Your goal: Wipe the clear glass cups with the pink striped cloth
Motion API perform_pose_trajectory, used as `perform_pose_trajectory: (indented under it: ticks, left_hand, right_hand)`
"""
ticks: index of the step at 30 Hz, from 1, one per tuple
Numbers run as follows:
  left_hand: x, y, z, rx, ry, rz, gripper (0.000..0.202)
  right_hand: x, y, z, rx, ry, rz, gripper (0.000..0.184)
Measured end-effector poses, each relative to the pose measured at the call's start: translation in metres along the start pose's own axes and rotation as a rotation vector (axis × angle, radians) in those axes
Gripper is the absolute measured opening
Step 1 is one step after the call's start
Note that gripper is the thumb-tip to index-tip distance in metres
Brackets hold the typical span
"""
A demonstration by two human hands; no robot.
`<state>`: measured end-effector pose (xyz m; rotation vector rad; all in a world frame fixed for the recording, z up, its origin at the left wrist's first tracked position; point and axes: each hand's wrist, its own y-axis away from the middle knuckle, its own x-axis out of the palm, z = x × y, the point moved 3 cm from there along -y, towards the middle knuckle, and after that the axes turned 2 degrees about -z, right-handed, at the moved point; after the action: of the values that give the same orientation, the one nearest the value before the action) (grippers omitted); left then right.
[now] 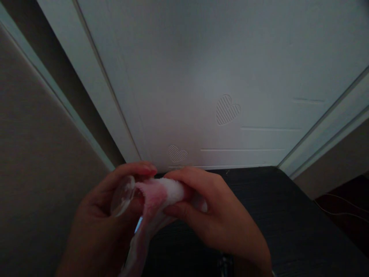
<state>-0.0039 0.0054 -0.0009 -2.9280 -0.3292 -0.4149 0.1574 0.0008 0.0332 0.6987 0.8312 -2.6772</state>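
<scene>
My left hand (pixel 100 223) is closed around a small clear glass (pixel 122 195), held tilted with its round end facing me. My right hand (pixel 219 215) pinches a white and pink cloth (pixel 161 194) and presses it against the glass. A loose tail of the cloth hangs down between my wrists. Both hands hover low in the middle of the view, just above the near end of a dark wood-grain surface (pixel 273 215). The light is dim.
A white door (pixel 201 77) with two embossed striped hearts (pixel 227 109) stands straight ahead. A beige wall (pixel 34 173) runs along the left. The white door frame (pixel 325 138) slants at right, with dark floor beyond it.
</scene>
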Motion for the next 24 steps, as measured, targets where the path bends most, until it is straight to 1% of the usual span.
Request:
perform_pose_trajectory:
  ticks: [3, 4, 6, 8, 9, 10, 12, 17, 19, 21, 23, 24]
  left_hand:
    - [-0.001, 0.000, -0.002, -0.025, -0.049, 0.070, 0.012]
    - [0.000, 0.000, -0.003, -0.011, -0.065, 0.124, 0.013]
    - [0.001, -0.001, -0.008, 0.076, -0.088, 0.219, 0.017]
    - [0.004, 0.000, -0.011, 0.105, -0.106, 0.359, 0.020]
    - [0.005, 0.000, -0.012, 0.114, -0.096, 0.393, 0.021]
    - [0.006, 0.000, -0.014, 0.114, -0.088, 0.410, 0.021]
    - [0.007, 0.001, -0.016, 0.140, -0.044, 0.382, 0.020]
    - [0.011, 0.004, -0.019, 0.207, -0.017, 0.409, 0.021]
    - [0.010, 0.004, -0.019, 0.232, 0.002, 0.428, 0.021]
    - [0.009, 0.003, -0.018, 0.252, 0.005, 0.496, 0.020]
    - [0.008, 0.001, -0.015, 0.290, 0.012, 0.611, 0.022]
    - [0.007, -0.001, -0.014, 0.316, 0.019, 0.662, 0.023]
  right_hand:
    - [-0.006, 0.004, -0.002, 0.006, -0.085, 0.081, 0.014]
    - [-0.008, 0.007, -0.002, 0.008, -0.121, 0.096, 0.013]
    - [-0.012, 0.013, -0.002, 0.009, -0.206, 0.113, 0.016]
    - [-0.014, 0.018, -0.003, 0.021, -0.281, 0.120, 0.019]
    - [-0.014, 0.020, -0.003, 0.032, -0.308, 0.133, 0.021]
    - [-0.014, 0.020, -0.004, 0.051, -0.321, 0.136, 0.021]
    - [-0.015, 0.019, -0.004, 0.080, -0.328, 0.133, 0.020]
    - [-0.012, 0.013, -0.003, 0.038, -0.363, 0.149, 0.014]
    - [-0.010, 0.013, -0.005, 0.063, -0.421, 0.143, 0.015]
    - [-0.007, 0.015, -0.009, 0.118, -0.483, 0.141, 0.018]
    - [-0.006, 0.016, -0.014, 0.187, -0.515, 0.153, 0.021]
    - [-0.006, 0.015, -0.017, 0.213, -0.522, 0.180, 0.023]
